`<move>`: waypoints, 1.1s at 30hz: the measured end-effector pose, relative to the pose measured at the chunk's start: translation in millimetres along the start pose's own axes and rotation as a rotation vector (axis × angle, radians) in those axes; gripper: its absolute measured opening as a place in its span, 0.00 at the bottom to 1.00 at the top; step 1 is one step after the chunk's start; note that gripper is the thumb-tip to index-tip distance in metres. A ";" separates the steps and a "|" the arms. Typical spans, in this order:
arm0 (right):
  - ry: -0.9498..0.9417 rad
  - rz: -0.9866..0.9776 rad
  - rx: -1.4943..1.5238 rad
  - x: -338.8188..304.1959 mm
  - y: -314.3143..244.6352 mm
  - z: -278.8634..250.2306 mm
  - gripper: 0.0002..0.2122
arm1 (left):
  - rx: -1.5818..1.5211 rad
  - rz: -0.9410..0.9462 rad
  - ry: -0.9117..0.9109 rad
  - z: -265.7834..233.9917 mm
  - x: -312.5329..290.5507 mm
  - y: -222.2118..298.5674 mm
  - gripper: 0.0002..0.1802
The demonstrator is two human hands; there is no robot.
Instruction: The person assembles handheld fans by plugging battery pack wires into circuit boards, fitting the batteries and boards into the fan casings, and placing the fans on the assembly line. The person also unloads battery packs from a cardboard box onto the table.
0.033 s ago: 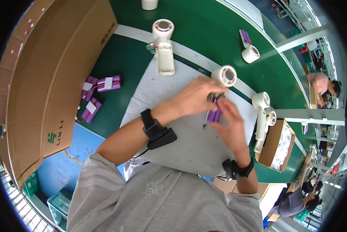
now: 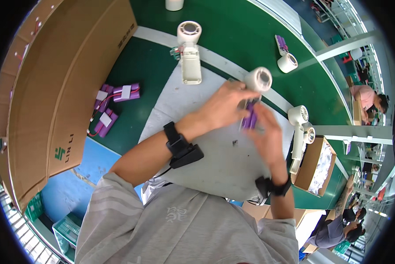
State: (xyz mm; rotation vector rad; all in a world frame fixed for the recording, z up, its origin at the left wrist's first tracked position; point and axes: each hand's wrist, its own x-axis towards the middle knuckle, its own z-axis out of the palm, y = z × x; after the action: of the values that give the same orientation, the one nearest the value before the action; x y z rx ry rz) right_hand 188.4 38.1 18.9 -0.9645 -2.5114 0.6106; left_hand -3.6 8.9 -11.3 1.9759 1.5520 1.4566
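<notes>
Over the pale grey mat [image 2: 206, 163] my left hand [image 2: 224, 105] is closed around the body of a white handheld fan [image 2: 259, 80], its round head pointing away from me. A purple battery pack [image 2: 250, 118] sits at the fan's handle, partly covered by fingers. My right hand [image 2: 268, 138], slightly blurred, has its fingers bent against the pack from the right. Beyond the left hand lies another fan with an open handle shell [image 2: 190, 66], a small green circuit board [image 2: 176, 53] beside its neck.
Several purple battery packs [image 2: 104, 124] with wires lie left, beside a large cardboard box [image 2: 56, 101]. A fan with exposed purple cells [image 2: 287, 61] lies at the far right. More white fans [image 2: 298, 136] rest by a small open carton [image 2: 314, 167]. Other people [image 2: 369, 99] work off to the right.
Both hands and the fan have shifted slightly away from me, and the fan has turned a little. My right fingers have moved up along the purple battery pack. The view has shifted slightly.
</notes>
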 end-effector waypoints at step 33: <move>-0.009 0.426 0.090 -40.9 -43.5 -16.6 0.12 | -0.296 -0.080 -0.215 6.2 -5.5 2.8 0.11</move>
State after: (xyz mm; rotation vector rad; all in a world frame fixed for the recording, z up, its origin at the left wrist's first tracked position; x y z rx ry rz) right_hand 201.7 -15.3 47.5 -1.4780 -2.2718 0.8435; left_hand 3.4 5.4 -15.4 1.8083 1.2316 1.3070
